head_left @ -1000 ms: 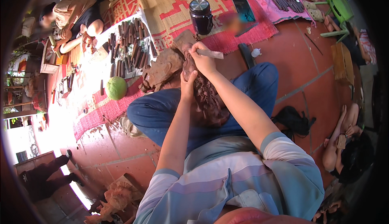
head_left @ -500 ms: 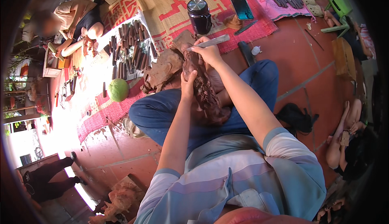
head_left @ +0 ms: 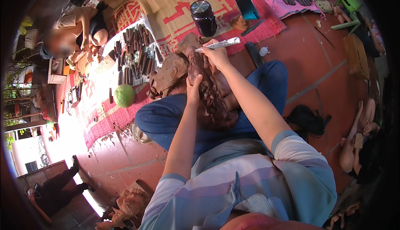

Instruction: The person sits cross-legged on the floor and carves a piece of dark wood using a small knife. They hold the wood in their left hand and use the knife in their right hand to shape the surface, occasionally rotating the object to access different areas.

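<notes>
A dark reddish-brown wood carving (head_left: 211, 99) with deep relief leans across my lap, its top end pointing away from me. My left hand (head_left: 193, 89) is closed on its left side, thumb up along the wood. Near the far end, my right hand (head_left: 216, 57) pinches a flat pale blade-like tool (head_left: 227, 43), whose exact kind I cannot make out. Its near tip meets or almost meets the carving's top, and the other end sticks out to the right, catching the light. A rough brown block of wood (head_left: 168, 74) lies left of the carving.
Many wood-handled tools (head_left: 137, 49) lie on a white sheet ahead left, near a green round fruit (head_left: 124, 95). A dark flask (head_left: 203, 19) and a phone (head_left: 246, 7) rest on the patterned mat (head_left: 166, 5). Other people sit around; a green plastic chair (head_left: 350, 1) stands far right.
The tool in my right hand has tilted slightly and looks brighter. My left hand keeps its place on the carving. The person at far left has leaned forward; the whole view has shifted slightly.
</notes>
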A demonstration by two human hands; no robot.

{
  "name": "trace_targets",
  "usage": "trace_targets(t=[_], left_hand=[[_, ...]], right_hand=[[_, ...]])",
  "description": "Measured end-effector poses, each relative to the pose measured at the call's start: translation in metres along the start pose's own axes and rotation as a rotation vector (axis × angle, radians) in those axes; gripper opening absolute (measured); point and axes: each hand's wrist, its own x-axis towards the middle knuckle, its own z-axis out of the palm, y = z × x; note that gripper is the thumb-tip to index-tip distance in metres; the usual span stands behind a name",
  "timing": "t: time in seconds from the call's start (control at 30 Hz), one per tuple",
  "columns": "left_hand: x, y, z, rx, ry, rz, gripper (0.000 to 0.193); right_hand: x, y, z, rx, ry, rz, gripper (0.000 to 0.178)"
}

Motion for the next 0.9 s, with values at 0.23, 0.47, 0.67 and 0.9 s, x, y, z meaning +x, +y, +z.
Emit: trace_targets(t=[0.23,0.47,0.67,0.9], left_hand=[[0.008,-0.012,-0.011,-0.026,-0.004,0.004,0.099],[-0.003,-0.001,-0.001,0.002,0.028,0.007,0.093],[-0.004,0.003,-0.001,-0.070,-0.004,0.004,0.101],[-0.005,0.000,0.007,-0.158,-0.018,0.141,0.076]], right_hand=[[0.001,0.008,0.005,-0.081,-0.014,-0.111,0.014],[-0.002,0.008,0.005,-0.066,-0.019,-0.094,0.012],[0.011,0.008,0.000,0.022,-0.042,0.034,0.014],[0.011,0.030,-0.013,0.276,-0.015,0.070,0.017]])
